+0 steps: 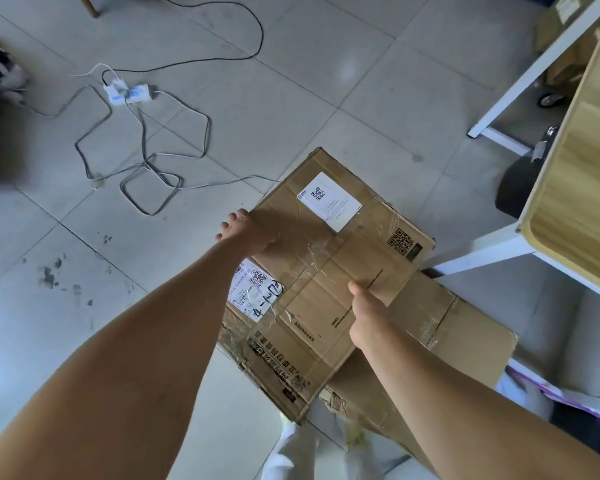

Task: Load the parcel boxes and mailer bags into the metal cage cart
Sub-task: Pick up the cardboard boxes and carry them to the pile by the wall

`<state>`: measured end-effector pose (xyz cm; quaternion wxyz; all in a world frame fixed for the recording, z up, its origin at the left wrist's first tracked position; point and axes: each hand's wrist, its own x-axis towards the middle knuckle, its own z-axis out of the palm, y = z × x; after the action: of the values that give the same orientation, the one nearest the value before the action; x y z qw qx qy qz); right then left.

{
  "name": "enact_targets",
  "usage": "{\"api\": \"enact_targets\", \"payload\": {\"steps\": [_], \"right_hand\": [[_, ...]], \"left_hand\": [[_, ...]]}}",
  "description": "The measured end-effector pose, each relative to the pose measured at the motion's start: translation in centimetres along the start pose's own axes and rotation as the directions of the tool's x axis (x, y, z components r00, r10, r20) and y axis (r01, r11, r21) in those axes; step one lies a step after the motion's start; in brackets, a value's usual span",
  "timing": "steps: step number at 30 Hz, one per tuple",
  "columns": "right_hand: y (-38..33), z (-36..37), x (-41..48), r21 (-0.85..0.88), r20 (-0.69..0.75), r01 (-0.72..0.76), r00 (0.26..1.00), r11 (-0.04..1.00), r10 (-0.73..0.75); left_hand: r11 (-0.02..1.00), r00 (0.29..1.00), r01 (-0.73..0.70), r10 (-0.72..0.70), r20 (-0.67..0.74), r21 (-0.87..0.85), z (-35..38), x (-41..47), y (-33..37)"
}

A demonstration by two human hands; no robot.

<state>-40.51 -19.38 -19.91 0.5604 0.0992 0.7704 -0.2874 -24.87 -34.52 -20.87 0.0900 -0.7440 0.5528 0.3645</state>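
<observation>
The left hand [248, 233] and right hand [368, 317] clasp edges of a flat, tape-glossed cardboard box [343, 244] (white labels).

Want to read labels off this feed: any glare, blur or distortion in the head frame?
Head view: tape on the top box gives streaky glare; its white label is too soft to read; tile floor lines bow from the wide lens; the left edge is blurred.

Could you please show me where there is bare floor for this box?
Bare tile lies left of the held brown cardboard box, nearer than the tangled grey cables, and beyond it toward the white table leg. Crowded: the cables and under the wooden table.
</observation>
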Motion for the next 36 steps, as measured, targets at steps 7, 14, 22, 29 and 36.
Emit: {"api": "enact_targets", "payload": {"steps": [7,14,22,29,36], "right_hand": [[0.6,0.8,0.1,-0.003,-0.086,-0.050,0.995,0.999,0.050],[2.3,3.4,0.2,-0.034,-0.028,-0.006,1.000,0.999,0.006],[2.0,4.5,-6.9,-0.314,0.085,0.233,0.972,0.920,-0.218],[5.5,5.5,-12.6,-0.425,0.355,0.406,0.897,0.809,-0.263],[13.1,8.0,-15.9,-0.561,0.585,0.578,0.783,0.593,-0.211]], "left_hand": [[0.999,0.995,0.036,-0.037,-0.090,-0.015,-0.2,-1.3,-2.1],[0.929,0.956,0.191,-0.249,-0.154,-0.317,-1.3,-5.0,-8.4],[0.759,0.861,0.240,-0.454,-0.228,-0.605,-3.6,-13.5,-14.2],[0.631,0.680,0.259,-0.657,-0.327,-0.731,-4.0,-25.7,-19.5],[0.391,0.482,0.285,-0.848,-0.222,-0.875,-0.8,-38.7,-26.8]]}}
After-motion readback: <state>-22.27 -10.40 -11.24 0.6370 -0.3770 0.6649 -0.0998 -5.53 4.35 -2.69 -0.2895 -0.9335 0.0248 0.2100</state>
